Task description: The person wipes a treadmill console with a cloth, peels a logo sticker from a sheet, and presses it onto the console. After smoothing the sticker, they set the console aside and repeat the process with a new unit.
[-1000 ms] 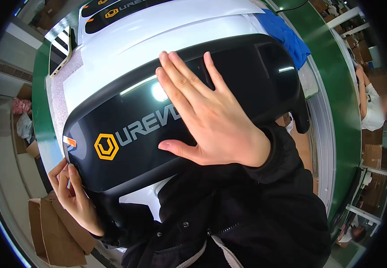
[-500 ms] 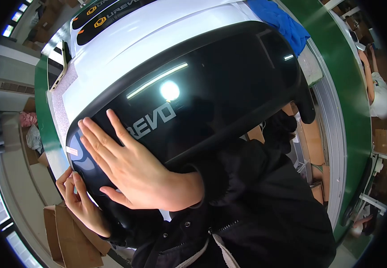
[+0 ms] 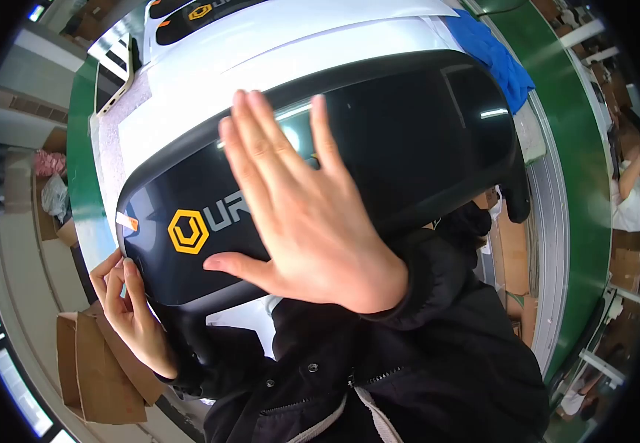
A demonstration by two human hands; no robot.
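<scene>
A large glossy black panel (image 3: 423, 140) with rounded ends lies across the white surface before me. It bears an orange hexagon logo (image 3: 188, 231) and grey letters, partly hidden by my right hand. My right hand (image 3: 312, 221) lies over the panel's middle, fingers spread and thumb out. At the panel's left end, my left hand (image 3: 135, 317) has its fingers bent around the rim. Just above those fingers, a small white and orange tab (image 3: 127, 221) sits at the edge.
Behind the panel are a white sheet (image 3: 320, 46), similar black pieces (image 3: 209, 16) and a blue cloth (image 3: 493, 59). A phone (image 3: 115, 77) stands at the far left. Cardboard boxes (image 3: 102, 369) stand at lower left. Another person's arm (image 3: 634, 170) shows at far right.
My right hand has moved right and away from me across the panel, uncovering the orange hexagon. My left hand keeps to the left rim. The view has shifted slightly.
</scene>
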